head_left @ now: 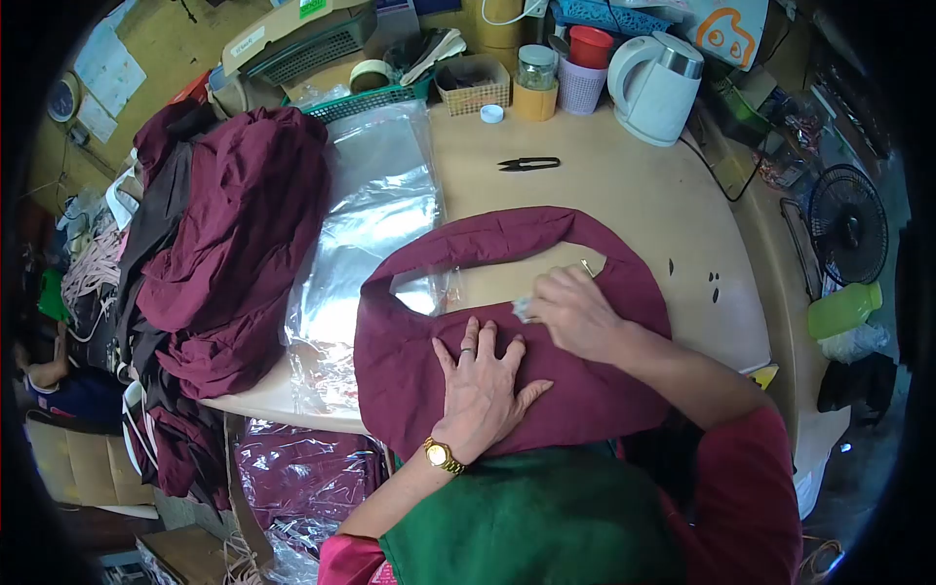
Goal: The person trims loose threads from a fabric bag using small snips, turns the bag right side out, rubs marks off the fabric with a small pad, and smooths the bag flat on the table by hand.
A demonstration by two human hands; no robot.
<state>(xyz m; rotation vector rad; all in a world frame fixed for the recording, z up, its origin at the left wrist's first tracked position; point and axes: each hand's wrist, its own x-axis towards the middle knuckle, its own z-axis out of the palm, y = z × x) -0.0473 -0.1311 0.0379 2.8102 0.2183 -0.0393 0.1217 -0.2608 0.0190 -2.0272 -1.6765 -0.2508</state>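
A maroon fabric bag (409,375) with a wide curved strap lies flat at the table's front edge. Spread on the body of the bag, my left hand (483,390) has its fingers apart and wears a ring, with a gold watch at the wrist. Above the bag's right part, my right hand (575,314) is closed on a small whitish piece (524,310), too small to name. A small gold-coloured metal piece (587,266) shows at the strap's inner edge, just beyond that hand.
Clear plastic sleeves (375,185) lie left of the bag, beside a heap of maroon bags (234,224). Black thread snips (529,164) lie beyond it. A white kettle (656,88), a glass jar (537,70) and baskets (473,86) line the back. Wrapped maroon items (307,468) sit below the table edge.
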